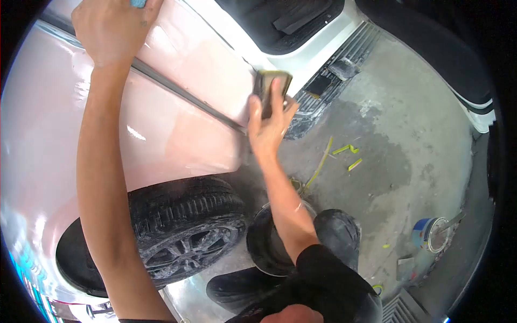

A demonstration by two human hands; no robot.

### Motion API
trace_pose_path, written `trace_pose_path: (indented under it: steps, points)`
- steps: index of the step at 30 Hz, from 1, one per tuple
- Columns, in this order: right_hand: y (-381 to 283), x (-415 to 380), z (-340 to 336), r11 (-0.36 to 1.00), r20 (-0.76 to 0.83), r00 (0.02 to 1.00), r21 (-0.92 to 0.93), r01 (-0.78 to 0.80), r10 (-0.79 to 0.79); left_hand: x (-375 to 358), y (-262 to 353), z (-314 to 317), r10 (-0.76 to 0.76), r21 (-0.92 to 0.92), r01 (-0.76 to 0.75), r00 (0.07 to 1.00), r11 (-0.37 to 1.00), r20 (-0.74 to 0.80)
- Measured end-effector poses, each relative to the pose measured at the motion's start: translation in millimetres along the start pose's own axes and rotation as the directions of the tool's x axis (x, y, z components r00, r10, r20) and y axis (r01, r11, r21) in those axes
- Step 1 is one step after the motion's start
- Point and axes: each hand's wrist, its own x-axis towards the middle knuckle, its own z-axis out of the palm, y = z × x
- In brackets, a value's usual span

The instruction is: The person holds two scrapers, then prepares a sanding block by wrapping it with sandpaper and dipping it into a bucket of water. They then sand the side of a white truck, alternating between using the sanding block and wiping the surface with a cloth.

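Right hand (269, 121) presses a sanding block (272, 89) against the pink car panel (177, 70); left hand (116, 27) grips something blue (138, 2). Sanding seems underway; next stroke likely needs even pressure.

probably a body shop (primed car (177, 81), paint can (429, 233))

Open grey concrete floor (409, 124) right of the pale pink car body panel (177, 107) offers clear passage; the black dusty tyre (188, 226), round black bucket (266, 245) and blue paint tin (431, 232) obstruct lower space; black ribbed side step (328, 81) borders the panel's edge.
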Motion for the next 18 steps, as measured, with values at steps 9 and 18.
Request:
trace_pose_path:
  steps: [9, 18]
  points:
    - [24.0, 6.4, -6.6, 0.975, -0.015, 0.977, 0.068, -0.212, 0.213, -8.0, -0.6, 13.7, -0.038, -0.068, 0.036, 0.999, 0.997, -0.031]
    - [60.2, -26.9, -8.3, 0.982, 0.008, 0.986, 0.095, -0.165, 0.165, 1.8, -17.6, 2.7, 0.093, 0.053, -0.097, 0.993, 0.994, 0.073]
